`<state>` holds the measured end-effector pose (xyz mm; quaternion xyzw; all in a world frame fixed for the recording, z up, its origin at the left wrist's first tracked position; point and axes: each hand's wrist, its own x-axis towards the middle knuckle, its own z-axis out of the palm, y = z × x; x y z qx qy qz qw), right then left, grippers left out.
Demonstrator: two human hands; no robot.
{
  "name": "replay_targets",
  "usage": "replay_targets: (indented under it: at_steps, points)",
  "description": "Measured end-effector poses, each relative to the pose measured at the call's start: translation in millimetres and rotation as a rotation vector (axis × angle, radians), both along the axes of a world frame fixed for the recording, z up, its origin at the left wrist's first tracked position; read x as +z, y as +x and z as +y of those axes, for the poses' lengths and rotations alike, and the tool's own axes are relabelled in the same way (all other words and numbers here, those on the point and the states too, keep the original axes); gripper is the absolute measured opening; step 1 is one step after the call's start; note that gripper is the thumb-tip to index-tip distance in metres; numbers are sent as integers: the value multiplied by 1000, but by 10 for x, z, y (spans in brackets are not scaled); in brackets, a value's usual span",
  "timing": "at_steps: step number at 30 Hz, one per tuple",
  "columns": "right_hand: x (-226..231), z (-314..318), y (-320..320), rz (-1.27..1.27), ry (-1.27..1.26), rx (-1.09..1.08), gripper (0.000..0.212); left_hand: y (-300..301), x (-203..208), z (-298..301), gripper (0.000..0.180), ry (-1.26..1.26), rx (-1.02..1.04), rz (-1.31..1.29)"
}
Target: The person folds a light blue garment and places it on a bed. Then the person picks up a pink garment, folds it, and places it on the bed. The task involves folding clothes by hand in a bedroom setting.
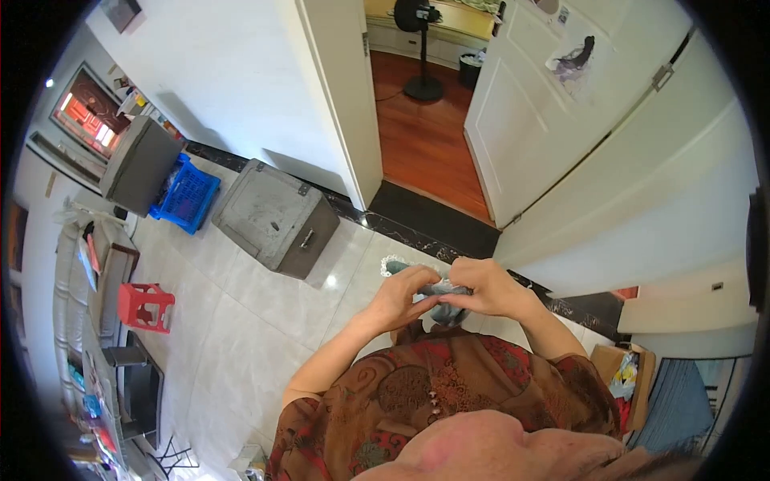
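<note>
Grey-blue cloth [439,293] between left hand [399,297] and right hand [488,289], above pale tiles [233,337].

Your left hand [399,298] and right hand [487,289] meet in front of your chest, both gripping a small grey-blue cloth [437,290]; fingertips touch at the middle, cloth bunched betw. them, a bit sticking out at upper left. You're standing on a pale tile floor [241,337]. Ahead-left, a grey metal box [273,216] w/ a handle sits by the wall; further left a blue crate [186,195] next to another grey box [138,164]. A red stool [144,306] stands near the left edge. Straight ahead, an open white door [529,112] shows a wood-floor room w/ a black fan [419,48]. Lower right, a cardboard box [630,381] w/ mixed items.
</note>
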<state>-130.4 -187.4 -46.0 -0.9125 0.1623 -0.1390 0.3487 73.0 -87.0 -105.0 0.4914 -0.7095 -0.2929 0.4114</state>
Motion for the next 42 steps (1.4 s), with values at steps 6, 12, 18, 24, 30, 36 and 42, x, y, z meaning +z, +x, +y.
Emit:
replay_targets:
  at_steps: [6, 12, 18, 24, 30, 36, 42]
  points:
    - [-14, 189, -318, -96, 165, -182, 28, -256, 3, -65, 35, 98, 1, -9]
    - [8, 200, -797, -81, 239, -173, 25, -640, 135, -133, 36, 257, -179, 28]
    - [-24, 193, -1416, -123, 195, -176, 25, -1179, 215, -161, 31, 270, -296, 56]
    - [-191, 163, -2091, -151, 400, -70, 28, -1663, 474, -82, 27, 283, -416, 9]
    - [-252, 86, -2465, 66, 562, 110, 24, -1975, 672, 57, 27, 183, -432, 31]
    - [-248, 83, -2507, 268, 638, 124, 30, -1940, 684, 196, 28, 96, -402, -119]
    - [-354, 153, -2592, 375, 402, -53, 29, -1678, 752, 148, 31, -70, -442, -119]
